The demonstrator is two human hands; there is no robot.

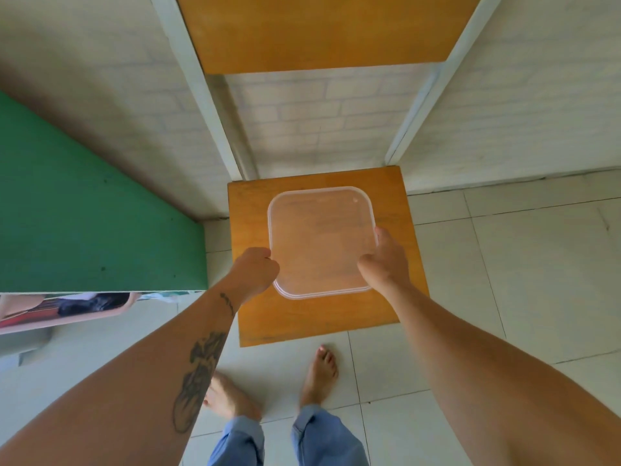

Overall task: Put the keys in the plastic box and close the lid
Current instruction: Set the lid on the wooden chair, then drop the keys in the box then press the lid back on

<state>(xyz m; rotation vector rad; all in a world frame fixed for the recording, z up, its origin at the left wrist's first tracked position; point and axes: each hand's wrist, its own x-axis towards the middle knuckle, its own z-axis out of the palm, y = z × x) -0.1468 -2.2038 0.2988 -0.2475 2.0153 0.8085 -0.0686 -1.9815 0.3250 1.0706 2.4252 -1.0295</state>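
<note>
A clear, square plastic box [319, 240] with rounded corners and its translucent lid on top rests on the wooden seat of a chair [403, 210]. My left hand [254, 272] grips the box's near left edge, fingers curled around the rim. My right hand [384, 260] holds the right side, thumb on the lid's edge. The frosted lid is blurred, so I cannot tell what lies inside. No keys are visible.
The chair has a white frame and an orange backrest [319, 31] against a white brick-patterned wall. A green panel [84, 213] stands to the left. The floor is pale tile [504, 280]; my bare feet [319, 375] stand just before the seat.
</note>
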